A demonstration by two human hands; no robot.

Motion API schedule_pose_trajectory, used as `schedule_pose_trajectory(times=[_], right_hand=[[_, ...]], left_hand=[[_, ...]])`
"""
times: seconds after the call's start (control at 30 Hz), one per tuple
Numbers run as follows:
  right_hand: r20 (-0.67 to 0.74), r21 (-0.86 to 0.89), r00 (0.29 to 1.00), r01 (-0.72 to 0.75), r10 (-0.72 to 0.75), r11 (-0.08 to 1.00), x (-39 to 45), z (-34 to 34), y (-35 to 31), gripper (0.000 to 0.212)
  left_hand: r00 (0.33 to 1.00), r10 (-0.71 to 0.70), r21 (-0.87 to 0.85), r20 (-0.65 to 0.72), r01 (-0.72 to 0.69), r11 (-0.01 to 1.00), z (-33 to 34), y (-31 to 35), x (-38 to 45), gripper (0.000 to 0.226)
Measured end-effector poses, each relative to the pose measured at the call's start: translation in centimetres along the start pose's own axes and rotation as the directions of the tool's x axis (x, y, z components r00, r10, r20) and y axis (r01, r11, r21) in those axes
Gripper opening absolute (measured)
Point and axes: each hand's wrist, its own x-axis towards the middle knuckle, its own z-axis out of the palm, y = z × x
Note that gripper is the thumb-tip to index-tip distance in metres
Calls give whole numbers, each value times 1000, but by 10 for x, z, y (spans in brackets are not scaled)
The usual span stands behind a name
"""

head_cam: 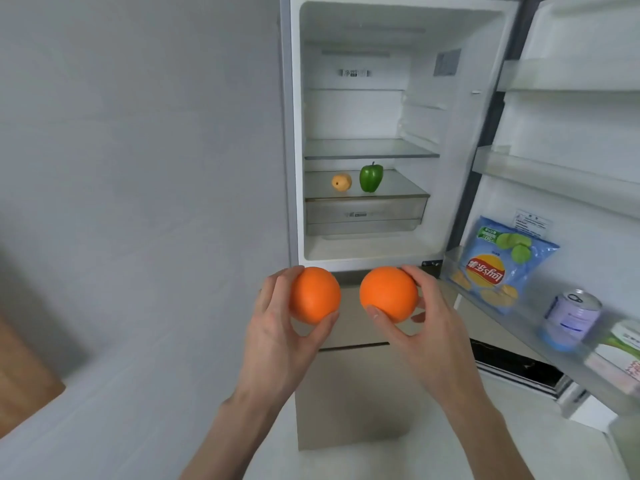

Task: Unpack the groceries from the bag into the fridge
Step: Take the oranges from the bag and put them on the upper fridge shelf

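The left hand [277, 327] cups one orange [314, 294] between curled fingers and thumb; the right hand [426, 327] grips a second orange [388, 294] likewise, both raised before the open fridge [294, 133], probably to shelve together. Each is round, smooth, bright. A green pepper [371, 177] and yellow fruit [341, 182] sit on the lower shelf

Door cartons [620, 355] blurred (edge-cropped)
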Motion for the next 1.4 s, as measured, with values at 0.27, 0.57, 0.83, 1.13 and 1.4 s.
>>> schedule_pose_trajectory(times=[0.27, 0.57, 0.83, 1.13, 1.4], right_hand=[[-43, 45, 999, 14, -12, 999, 92, -9, 59, 76], [0, 55, 1000, 27, -27, 998, 174, -17, 130, 81], [-2, 82, 1000, -7, 7, 997, 219, -20, 161, 81], [-20, 137, 1000, 0, 3, 991, 274, -2, 175, 81], [-56, 195, 998, 28, -17, 980, 347, 31, 173, 76]], left_hand=[[1000, 15, 47, 8, -16, 999, 71, -2, 83, 74], [998, 8, 117, -68, 0, 993, 147, 3, 150, 68], [991, -2, 200, -134, 29, 979, 192, 10, 192, 71], [976, -24, 146, -216, 56, 988, 221, 4, 246, 69], [959, -14, 123, -283, 51, 991, 219, -32, 315, 65]])
